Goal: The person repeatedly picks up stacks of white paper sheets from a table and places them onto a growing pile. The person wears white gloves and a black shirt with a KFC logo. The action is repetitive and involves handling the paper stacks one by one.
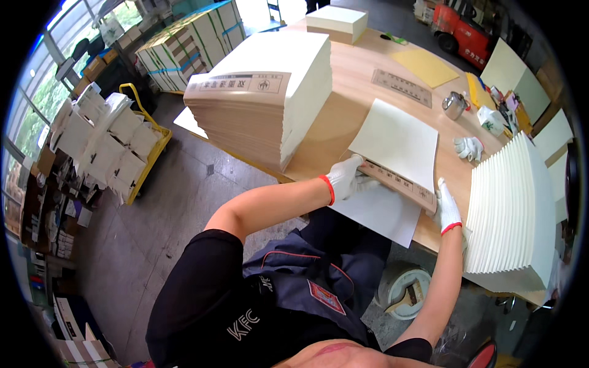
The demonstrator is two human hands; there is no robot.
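Observation:
In front of me on the table lies a white paper pad (397,140) with a brown printed band (399,182) along its near edge. My left hand (346,178), in a white knit glove with a red cuff, is closed on the pad's near left corner. Some of its fingers are tucked under the band. Gloved the same way, my right hand (447,205) rests against the near right corner, fingers stretched along the side edge. Its thumb is hard to make out. A loose white sheet (392,214) sticks out beneath the pad over the table's near edge.
A tall stack of brown-banded pads (264,98) stands left; a stack of fanned white paper (509,208) stands right. Beyond lie a loose brown strip (402,87), yellow sheet (426,66), metal pot (454,105) and spare glove (469,148). A bucket (405,291) sits below the table.

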